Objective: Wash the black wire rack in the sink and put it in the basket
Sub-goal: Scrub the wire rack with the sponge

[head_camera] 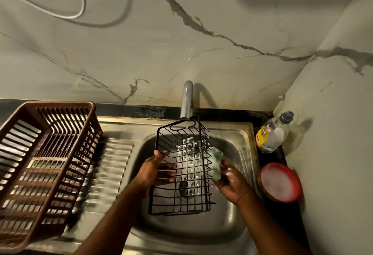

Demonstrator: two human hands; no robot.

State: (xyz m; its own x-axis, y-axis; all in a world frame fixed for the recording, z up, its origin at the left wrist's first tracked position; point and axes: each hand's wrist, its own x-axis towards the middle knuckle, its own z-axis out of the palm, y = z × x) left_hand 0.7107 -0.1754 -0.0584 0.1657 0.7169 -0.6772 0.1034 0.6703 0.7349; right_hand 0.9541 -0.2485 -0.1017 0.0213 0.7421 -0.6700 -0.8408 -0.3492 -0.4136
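The black wire rack [182, 200] hangs tilted over the steel sink [240, 222], its top end just under the tap. My left hand [156, 169] grips the rack's left side, thumb over the rim and fingers inside the wires. My right hand [232, 184] holds a green soapy sponge [216, 163] pressed against the rack's right side; foam shows on the fingers. The brown slatted plastic basket [12, 234] stands on the draining board at the left, with nothing in it.
A chrome tap [187, 99] stands behind the sink. A clear dish-soap bottle [272, 133] and a red tub of foamy soap [279, 182] sit on the dark counter at the right. The ribbed draining board [109, 166] lies between basket and sink.
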